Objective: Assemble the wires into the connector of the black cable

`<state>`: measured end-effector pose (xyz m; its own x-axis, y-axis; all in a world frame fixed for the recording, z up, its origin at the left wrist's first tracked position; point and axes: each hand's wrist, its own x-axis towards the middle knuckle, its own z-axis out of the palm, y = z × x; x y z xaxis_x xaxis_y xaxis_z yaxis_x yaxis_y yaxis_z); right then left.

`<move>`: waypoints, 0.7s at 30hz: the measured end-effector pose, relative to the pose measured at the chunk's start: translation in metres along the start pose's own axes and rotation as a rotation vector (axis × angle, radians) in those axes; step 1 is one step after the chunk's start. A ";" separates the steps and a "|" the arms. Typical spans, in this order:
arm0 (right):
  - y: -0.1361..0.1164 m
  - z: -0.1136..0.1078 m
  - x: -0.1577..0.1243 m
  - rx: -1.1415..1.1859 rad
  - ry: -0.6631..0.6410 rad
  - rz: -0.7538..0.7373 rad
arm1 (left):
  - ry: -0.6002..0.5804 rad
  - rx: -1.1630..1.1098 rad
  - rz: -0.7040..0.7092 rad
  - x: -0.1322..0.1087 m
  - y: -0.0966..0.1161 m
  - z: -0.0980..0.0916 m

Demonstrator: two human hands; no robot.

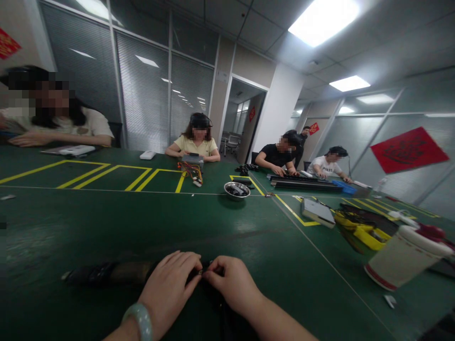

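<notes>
My left hand point(170, 279), with a pale green bangle point(138, 319) at its wrist, rests over the right part of a long dark tool-like object point(106, 274). That object lies on the green table, has a brownish middle and a small light tip at its left end; its kind is unclear. My right hand point(234, 284) meets the left one fingertip to fingertip. Thumbs and forefingers of both are closed in a pinch around a small dark piece point(202, 272), mostly hidden by the fingers.
A metal bowl point(237, 190) of dark parts stands ahead. To the right are a white paper cup-like container point(403, 260), a yellow tray point(373, 237) and a grey box point(318, 211). Wires hang from a device point(194, 163) near a person across the table. Several people sit around it.
</notes>
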<state>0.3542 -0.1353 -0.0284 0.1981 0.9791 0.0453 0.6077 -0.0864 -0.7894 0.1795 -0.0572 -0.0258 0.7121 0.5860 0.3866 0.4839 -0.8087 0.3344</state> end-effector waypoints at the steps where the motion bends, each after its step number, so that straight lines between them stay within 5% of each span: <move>1: 0.000 0.000 0.000 0.000 -0.002 0.001 | -0.001 0.001 0.000 0.000 0.000 0.000; 21: 0.001 0.001 0.000 0.000 0.002 0.004 | 0.007 -0.019 -0.012 -0.001 0.006 -0.006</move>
<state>0.3544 -0.1357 -0.0300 0.2018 0.9785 0.0437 0.6068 -0.0899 -0.7897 0.1789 -0.0620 -0.0188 0.7027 0.5963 0.3881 0.4829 -0.8003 0.3554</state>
